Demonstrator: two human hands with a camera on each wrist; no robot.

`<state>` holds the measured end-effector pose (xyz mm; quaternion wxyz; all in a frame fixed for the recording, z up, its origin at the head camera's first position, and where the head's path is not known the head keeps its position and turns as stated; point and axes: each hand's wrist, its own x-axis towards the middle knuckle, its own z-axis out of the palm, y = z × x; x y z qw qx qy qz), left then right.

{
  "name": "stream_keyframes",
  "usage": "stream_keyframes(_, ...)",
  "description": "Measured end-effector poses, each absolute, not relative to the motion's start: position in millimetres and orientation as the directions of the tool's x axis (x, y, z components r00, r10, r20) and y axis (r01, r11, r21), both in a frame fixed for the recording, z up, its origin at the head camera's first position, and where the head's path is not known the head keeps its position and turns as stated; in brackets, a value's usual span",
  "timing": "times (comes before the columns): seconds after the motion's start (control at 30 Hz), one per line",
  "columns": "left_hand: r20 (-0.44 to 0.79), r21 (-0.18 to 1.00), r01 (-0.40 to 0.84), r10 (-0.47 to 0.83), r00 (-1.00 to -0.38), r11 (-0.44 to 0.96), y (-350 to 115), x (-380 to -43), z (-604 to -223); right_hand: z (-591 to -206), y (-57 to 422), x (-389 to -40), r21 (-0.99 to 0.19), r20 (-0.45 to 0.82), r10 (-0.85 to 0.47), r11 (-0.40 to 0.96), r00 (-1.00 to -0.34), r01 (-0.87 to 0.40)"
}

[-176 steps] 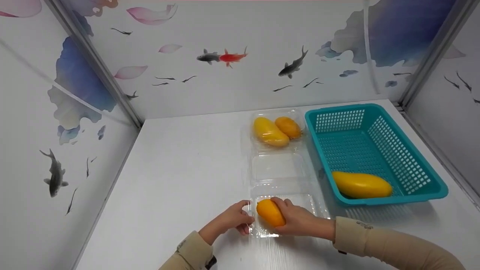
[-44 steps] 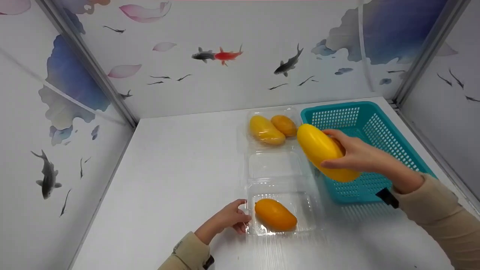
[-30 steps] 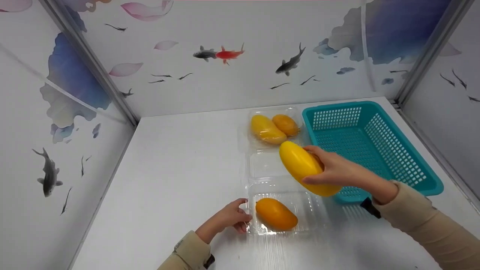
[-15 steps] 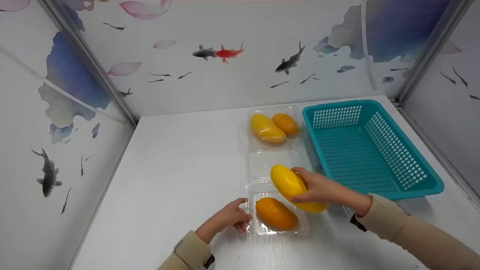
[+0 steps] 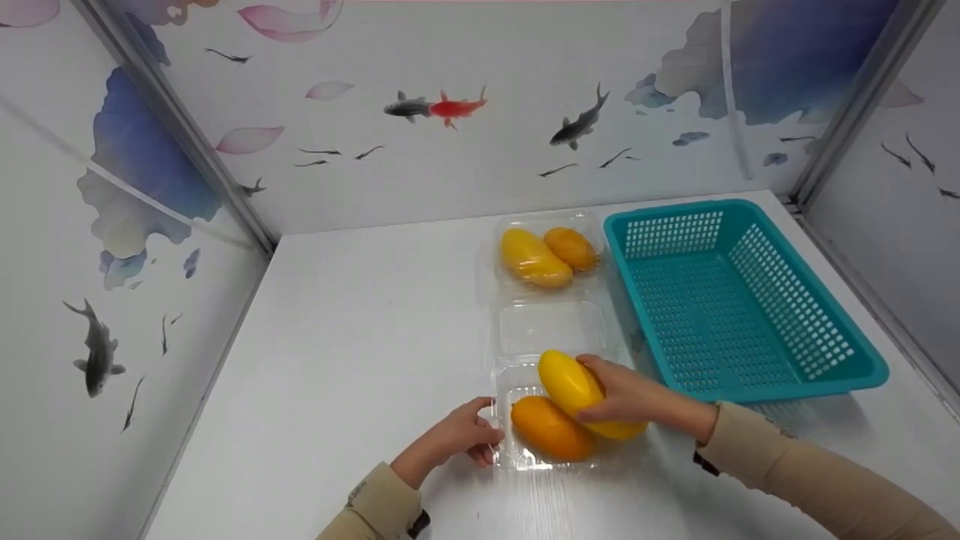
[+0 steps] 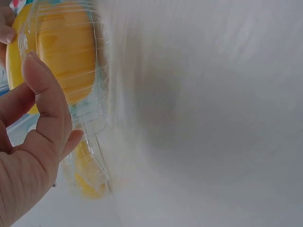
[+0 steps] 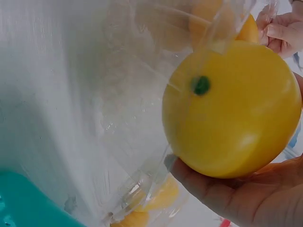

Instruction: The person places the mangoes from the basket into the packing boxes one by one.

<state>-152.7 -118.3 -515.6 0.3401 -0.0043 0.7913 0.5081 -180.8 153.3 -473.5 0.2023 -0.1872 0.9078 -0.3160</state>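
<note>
A yellow mango [image 5: 570, 382], held in my right hand [image 5: 630, 390], sits low over the near half of an open clear plastic clamshell container [image 5: 551, 330]. It leans beside an orange mango [image 5: 551, 427] lying in that half. In the right wrist view the yellow mango [image 7: 232, 113] shows a green stem spot, and my fingers and thumb wrap its far side. At the container's left edge, my left hand [image 5: 465, 433] pinches the rim. The left wrist view shows that hand [image 6: 42, 113] against the clear wall [image 6: 90, 113], with the orange mango [image 6: 66, 52] behind it.
Behind, a closed clear container [image 5: 510, 289] holds a yellow mango [image 5: 534, 259] and an orange mango [image 5: 571, 250]. A teal perforated basket [image 5: 637, 300] stands to the right. Printed wall panels [image 5: 450, 180] bound the white table [image 5: 360, 322] at the back and sides.
My right hand has lifted the yellow mango from the basket and brought it left and down into the near half. Earlier, it released the orange mango there. The left hand stays at the rim.
</note>
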Motion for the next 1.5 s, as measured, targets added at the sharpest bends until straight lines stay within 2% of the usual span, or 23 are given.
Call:
stream_keyframes(0.23, -0.535, 0.811, -0.354, 0.347, -0.770, 0.466, -119, -153, -516, -486, 150, -183, -0.655, -0.314, -0.441, 0.742, -0.841, -0.144)
stream_keyframes(0.43, -0.513, 0.833, -0.345, 0.370, -0.775, 0.432, -120, -152, -515, -494, 150, -184, -0.663, -0.305, -0.487, 0.726, -0.819, -0.184)
stream_keyframes(0.8, -0.503, 0.829, -0.324, 0.355, -0.788, 0.456, -120, -150, -513, -495, 153, -187, -0.681, -0.330, -0.493, 0.715, -0.805, -0.159)
stream_keyframes(0.97, -0.490, 0.837, -0.312, 0.363, -0.793, 0.449, -121, -150, -513, -496, 157, -188, -0.720, -0.224, -0.465, 0.671, -0.856, -0.177)
stream_keyframes(1.1, -0.483, 0.837, -0.300, 0.359, -0.799, 0.458, -123, -149, -512, -498, 161, -188, -0.779, -0.081, -0.379, 0.601, -0.922, -0.179)
stream_keyframes(1.2, -0.479, 0.835, -0.293, 0.353, -0.803, 0.467, -126, -148, -511, -500, 162, -189, -0.798, -0.026, -0.305, 0.580, -0.952, -0.164)
stream_keyframes(1.27, -0.474, 0.837, -0.289, 0.353, -0.807, 0.465, -130, -147, -511, -503, 163, -189, -0.812, -0.028, -0.264, 0.569, -0.964, -0.132)
stream_keyframes(1.5, -0.475, 0.843, -0.298, 0.358, -0.804, 0.447, -142, -145, -513, -519, 160, -192, -0.877, -0.172, -0.188, 0.476, -0.967, 0.064)
